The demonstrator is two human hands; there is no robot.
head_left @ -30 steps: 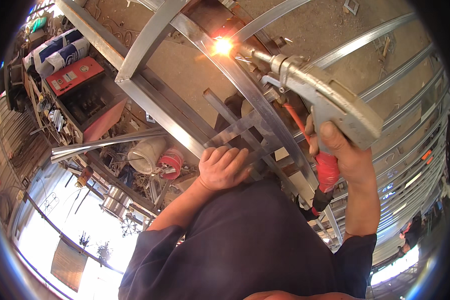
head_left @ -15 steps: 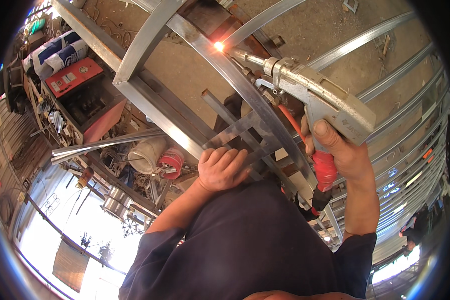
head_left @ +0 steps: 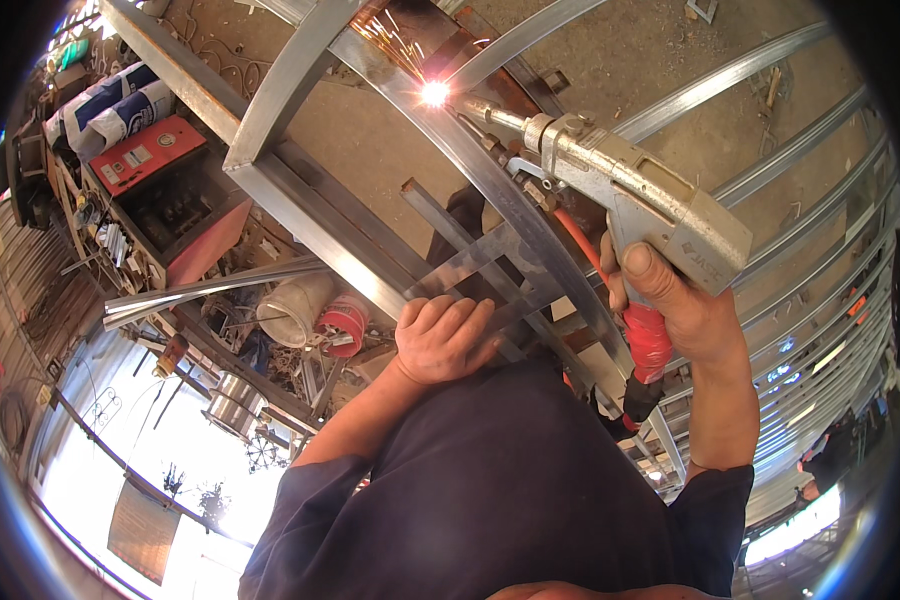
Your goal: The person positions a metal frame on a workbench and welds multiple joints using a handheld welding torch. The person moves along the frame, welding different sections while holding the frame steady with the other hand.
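Observation:
A silver handheld laser welding gun [head_left: 650,190] with red wrapping on its handle is gripped in my right hand [head_left: 675,300]. Its nozzle touches or nearly touches the joint where a curved bar [head_left: 520,42] meets a long flat-sided rail of the steel frame [head_left: 490,185]. A bright white-pink glow [head_left: 435,94] burns there, and sparks fly up and to the left. My left hand [head_left: 444,338] lies curled over the near part of the frame, close to my body; its fingertips are hidden.
Many curved metal bars [head_left: 780,165] stretch across the right side. At left stand an open red box [head_left: 150,155], blue-and-white sacks [head_left: 120,105], a whitish bucket [head_left: 295,310] and a red bucket [head_left: 342,325]. Long metal strips [head_left: 210,290] stick out near the buckets.
The glow at the joint has grown brighter and sparks now spray up and left. The gun's body has shifted very slightly; my left hand stays in place.

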